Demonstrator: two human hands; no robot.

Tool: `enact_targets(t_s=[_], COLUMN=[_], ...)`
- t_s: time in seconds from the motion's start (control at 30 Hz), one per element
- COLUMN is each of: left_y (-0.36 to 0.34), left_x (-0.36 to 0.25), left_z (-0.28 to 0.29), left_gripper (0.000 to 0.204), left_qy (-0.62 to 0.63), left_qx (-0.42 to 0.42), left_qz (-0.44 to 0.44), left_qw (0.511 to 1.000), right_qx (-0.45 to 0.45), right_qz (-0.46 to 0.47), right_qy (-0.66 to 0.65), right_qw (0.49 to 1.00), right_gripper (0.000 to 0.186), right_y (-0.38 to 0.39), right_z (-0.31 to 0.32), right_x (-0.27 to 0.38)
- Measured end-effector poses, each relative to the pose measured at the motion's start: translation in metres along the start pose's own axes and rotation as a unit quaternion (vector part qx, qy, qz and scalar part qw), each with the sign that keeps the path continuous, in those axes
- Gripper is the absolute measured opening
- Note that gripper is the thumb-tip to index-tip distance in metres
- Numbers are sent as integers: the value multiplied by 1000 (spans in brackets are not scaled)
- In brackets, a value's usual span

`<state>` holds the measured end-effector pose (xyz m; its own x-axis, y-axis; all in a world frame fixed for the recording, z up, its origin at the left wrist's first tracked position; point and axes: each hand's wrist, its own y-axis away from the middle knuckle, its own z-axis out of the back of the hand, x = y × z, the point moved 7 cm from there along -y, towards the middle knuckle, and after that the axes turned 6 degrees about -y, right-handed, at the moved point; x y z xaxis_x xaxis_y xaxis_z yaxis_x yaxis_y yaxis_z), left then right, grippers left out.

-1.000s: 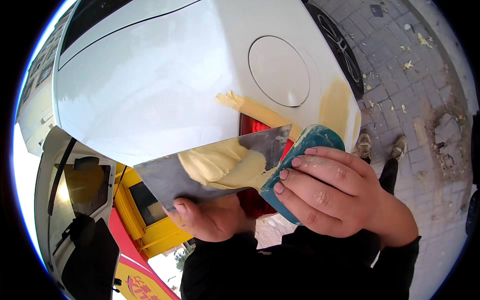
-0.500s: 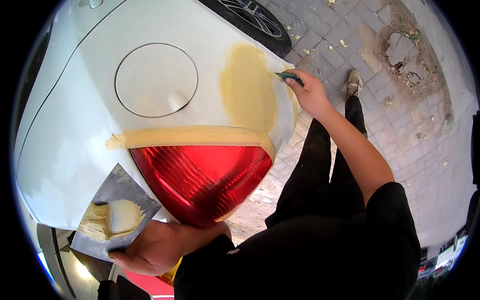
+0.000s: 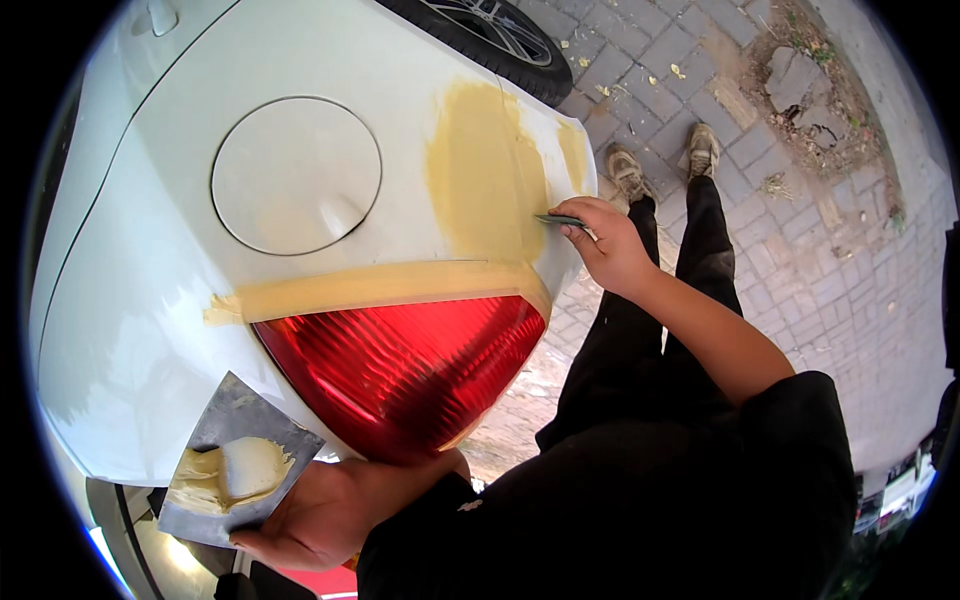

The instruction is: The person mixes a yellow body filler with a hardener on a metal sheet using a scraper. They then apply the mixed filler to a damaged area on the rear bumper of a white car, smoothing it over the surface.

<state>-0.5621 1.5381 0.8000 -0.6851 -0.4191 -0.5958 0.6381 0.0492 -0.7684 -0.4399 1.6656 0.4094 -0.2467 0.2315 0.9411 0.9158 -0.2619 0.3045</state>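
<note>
My right hand point(image 3: 612, 248) pinches a thin dark green putty spreader point(image 3: 560, 219), its edge at the right side of a yellow filler patch point(image 3: 478, 170) on the white car body point(image 3: 300, 60). Another narrow yellow filler strip point(image 3: 573, 155) lies farther right, near the panel's edge. At the lower left, my left hand point(image 3: 318, 512) grips a grey metal plate point(image 3: 212, 430) by its near corner. A heap of pale yellow putty point(image 3: 225, 476) sits on that plate, with a smoothed hollow in it. The fingers under the plate are hidden.
Masking tape point(image 3: 370, 285) borders the red tail light point(image 3: 410, 370) between my arms. A round fuel flap point(image 3: 297, 175) is set in the panel. Beyond are a wheel point(image 3: 490, 35), brick paving point(image 3: 770, 240) and a broken patch of ground point(image 3: 800, 80). My shoes point(image 3: 702, 150) stand at the right.
My right hand has brought the spreader nearer to me, from the strip by the panel's edge to the large patch's right side. The plate in my left hand sits slightly lower in view.
</note>
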Motion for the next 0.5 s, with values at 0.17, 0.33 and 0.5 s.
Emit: enact_targets(t_s=[0.17,0.33,0.5], left_y=[2,3,3], left_x=[-2,-3,0], left_z=[2,0,0], left_gripper=[40,39,39], left_qy=[-20,-19,-19], left_qx=[-14,-11,-10], left_qz=[-9,-15,-15], left_qw=[1000,1000,1000], right_qx=[-48,-120,-80], right_qz=[-8,4,21], right_qy=[-5,31,52], right_qw=[999,992,995], right_gripper=[20,21,20], right_y=[-66,-125,-113], right_z=[20,23,3], right_x=[-16,-27,-23])
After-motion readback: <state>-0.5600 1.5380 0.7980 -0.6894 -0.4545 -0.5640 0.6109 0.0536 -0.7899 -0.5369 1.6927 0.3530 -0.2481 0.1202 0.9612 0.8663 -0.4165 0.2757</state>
